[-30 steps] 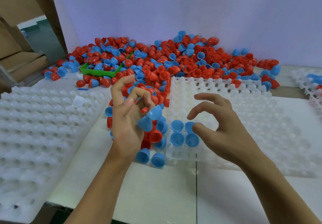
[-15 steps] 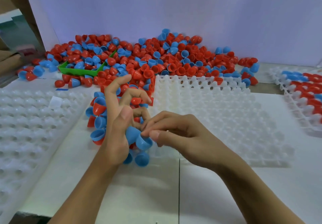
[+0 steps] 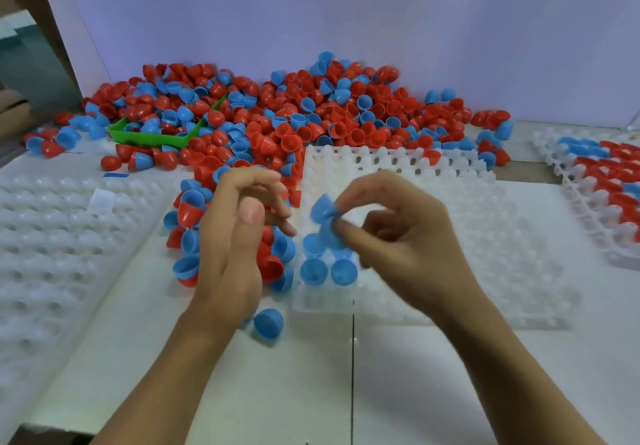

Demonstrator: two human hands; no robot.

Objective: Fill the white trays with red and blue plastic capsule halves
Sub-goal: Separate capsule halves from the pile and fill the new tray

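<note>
Right hand [image 3: 398,237] pinches blue capsule halves [image 3: 323,218] above white tray [image 3: 485,237].

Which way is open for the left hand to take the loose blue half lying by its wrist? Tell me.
Probably yes: the left hand holds nothing, and the loose blue capsule half lies bare on the white table beside its wrist, nothing over it; drawing back should reach it.

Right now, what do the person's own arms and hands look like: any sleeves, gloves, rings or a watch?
Both forearms are bare as far as the frame shows, with no sleeve in view. The left hand and right hand wear no gloves. No watch, bracelet or band shows on either wrist, and no ring shows on any visible finger, though the fingers are motion-blurred. The left thumbnail looks short and unpainted.
</note>
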